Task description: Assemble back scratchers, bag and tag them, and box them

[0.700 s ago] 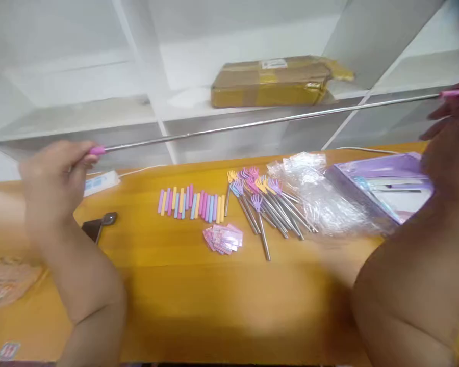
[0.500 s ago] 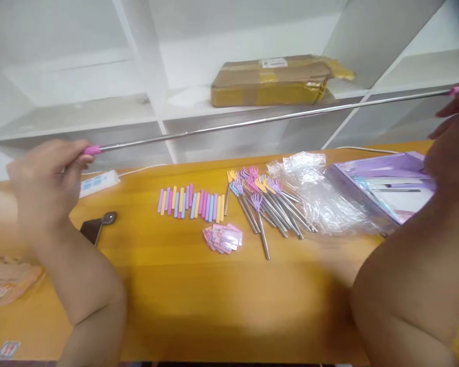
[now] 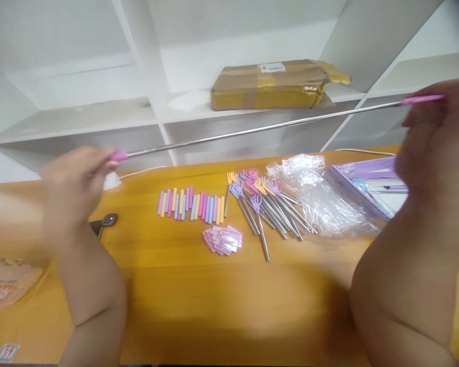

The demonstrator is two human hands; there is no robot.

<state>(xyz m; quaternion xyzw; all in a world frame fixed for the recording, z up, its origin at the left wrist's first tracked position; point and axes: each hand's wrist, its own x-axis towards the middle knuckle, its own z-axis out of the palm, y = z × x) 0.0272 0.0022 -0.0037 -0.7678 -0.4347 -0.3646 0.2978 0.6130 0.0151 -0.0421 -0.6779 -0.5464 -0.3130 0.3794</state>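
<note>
A telescopic back scratcher (image 3: 252, 130) with a silver rod stretches between my hands, above the back of the table. My left hand (image 3: 76, 178) is closed on its pink end at the left. At the right, my right hand (image 3: 439, 117) grips the other pink end, higher up; its fingers are partly hidden. Below the rod lie several back scratchers (image 3: 270, 204) with hand-shaped heads in purple, pink, yellow and blue. Beside them, short coloured tubes (image 3: 191, 204) form a row, with a small pile of pink cards (image 3: 222, 239) in front.
Clear plastic bags (image 3: 321, 199) and a purple box (image 3: 367, 178) lie at the right. A dark phone-like object (image 3: 96, 227) and an orange bag (image 3: 9, 283) are at the left. A taped carton (image 3: 271, 84) sits on the white shelf (image 3: 110, 120) behind the table (image 3: 214, 306).
My hands have moved closer together, so the stretched rod is shorter. The left hand shifted right and the right hand shifted left. Things on the table stay put.
</note>
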